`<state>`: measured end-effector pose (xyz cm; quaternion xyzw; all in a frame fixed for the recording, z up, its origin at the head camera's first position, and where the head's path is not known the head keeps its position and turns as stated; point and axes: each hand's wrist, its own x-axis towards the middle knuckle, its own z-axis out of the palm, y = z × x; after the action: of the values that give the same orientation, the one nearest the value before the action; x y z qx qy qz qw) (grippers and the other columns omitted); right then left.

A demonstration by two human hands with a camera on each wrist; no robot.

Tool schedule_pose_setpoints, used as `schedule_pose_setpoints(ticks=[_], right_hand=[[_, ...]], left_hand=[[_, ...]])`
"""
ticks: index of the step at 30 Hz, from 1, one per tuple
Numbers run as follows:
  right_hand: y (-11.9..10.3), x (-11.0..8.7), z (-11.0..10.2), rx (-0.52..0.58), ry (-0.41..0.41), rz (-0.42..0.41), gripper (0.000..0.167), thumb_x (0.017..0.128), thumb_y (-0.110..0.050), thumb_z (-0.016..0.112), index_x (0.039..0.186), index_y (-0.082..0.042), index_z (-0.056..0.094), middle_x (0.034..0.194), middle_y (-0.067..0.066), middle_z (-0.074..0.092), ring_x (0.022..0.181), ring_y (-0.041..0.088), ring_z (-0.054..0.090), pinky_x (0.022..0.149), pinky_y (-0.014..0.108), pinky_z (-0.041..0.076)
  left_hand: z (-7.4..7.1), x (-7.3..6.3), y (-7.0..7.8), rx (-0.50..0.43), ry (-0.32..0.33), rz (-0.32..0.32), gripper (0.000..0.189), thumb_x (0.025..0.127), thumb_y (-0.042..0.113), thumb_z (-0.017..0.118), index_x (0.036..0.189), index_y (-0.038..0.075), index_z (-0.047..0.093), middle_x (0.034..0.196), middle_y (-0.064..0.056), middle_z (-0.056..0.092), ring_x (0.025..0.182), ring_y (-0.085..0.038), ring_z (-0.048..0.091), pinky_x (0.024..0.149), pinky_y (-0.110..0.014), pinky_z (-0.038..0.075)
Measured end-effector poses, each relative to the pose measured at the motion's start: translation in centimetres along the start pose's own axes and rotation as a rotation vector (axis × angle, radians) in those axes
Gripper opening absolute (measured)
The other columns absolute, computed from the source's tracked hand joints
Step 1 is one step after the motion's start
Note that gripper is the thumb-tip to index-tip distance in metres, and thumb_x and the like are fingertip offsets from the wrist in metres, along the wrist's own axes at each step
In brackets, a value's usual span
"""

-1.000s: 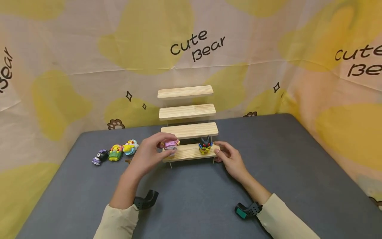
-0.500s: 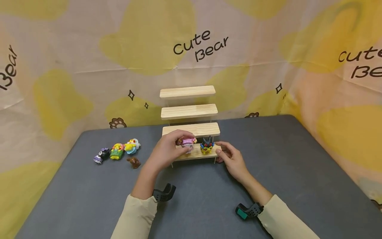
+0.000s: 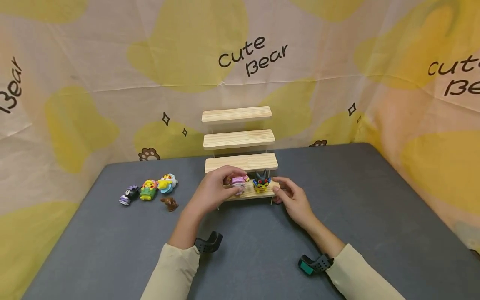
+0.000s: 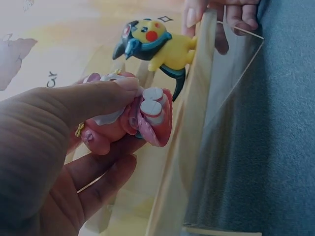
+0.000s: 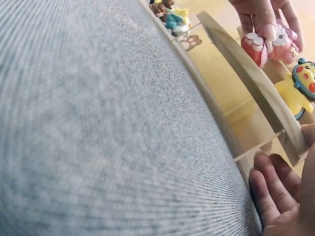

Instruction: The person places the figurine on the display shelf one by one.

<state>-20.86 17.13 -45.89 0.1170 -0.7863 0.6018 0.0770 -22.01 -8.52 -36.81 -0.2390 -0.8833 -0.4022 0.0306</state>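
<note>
My left hand (image 3: pixel 213 189) pinches a pink figurine (image 3: pixel 239 183) between thumb and fingers above the lowest step of a wooden tiered display shelf (image 3: pixel 241 161). In the left wrist view the figurine (image 4: pixel 157 123) is tilted, its white feet turned toward the shelf's front edge; they look clear of the board. A yellow figurine with a dark pointed hood (image 3: pixel 261 183) stands on that step, to the right of the pink one. My right hand (image 3: pixel 294 202) grips the step's right end, thumb at the board (image 5: pixel 266 93) and fingers below it beside the clear side support.
Left of the shelf, on the grey table (image 3: pixel 247 258), lie a black-and-purple figurine (image 3: pixel 129 195), a green-clad one (image 3: pixel 148 190), a blue-and-yellow one (image 3: pixel 167 183) and a small brown one (image 3: pixel 170 203). A printed cloth (image 3: pixel 180 96) hangs behind the table.
My left hand has carried the pink figurine rightward along the lowest step, closer to the hooded figurine. The brown figurine has come into sight behind it. My right hand keeps its place on the shelf.
</note>
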Motion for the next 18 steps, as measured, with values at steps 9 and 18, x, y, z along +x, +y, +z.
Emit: schedule_pose_setpoints(ticks=[9, 18], right_hand=[[0.14, -0.08, -0.19, -0.020, 0.000, -0.002, 0.031, 0.103, -0.021, 0.060, 0.132, -0.010, 0.063, 0.104, 0.020, 0.067, 0.074, 0.010, 0.069, 0.070, 0.028, 0.060], [-0.20, -0.03, 0.09, -0.021, 0.007, -0.006, 0.032, 0.103, -0.019, 0.060, 0.132, -0.007, 0.063, 0.104, 0.021, 0.067, 0.075, 0.012, 0.069, 0.069, 0.028, 0.060]], left_hand=[[0.22, 0.15, -0.33, -0.023, 0.000, -0.015, 0.032, 0.087, 0.014, 0.081, 0.117, 0.020, 0.073, 0.121, 0.000, 0.070, 0.102, -0.016, 0.063, 0.088, -0.036, 0.052], [0.71, 0.18, -0.49, -0.057, -0.005, -0.002, 0.030, 0.086, 0.008, 0.080, 0.113, 0.019, 0.074, 0.119, -0.001, 0.070, 0.109, -0.018, 0.063, 0.095, -0.038, 0.052]])
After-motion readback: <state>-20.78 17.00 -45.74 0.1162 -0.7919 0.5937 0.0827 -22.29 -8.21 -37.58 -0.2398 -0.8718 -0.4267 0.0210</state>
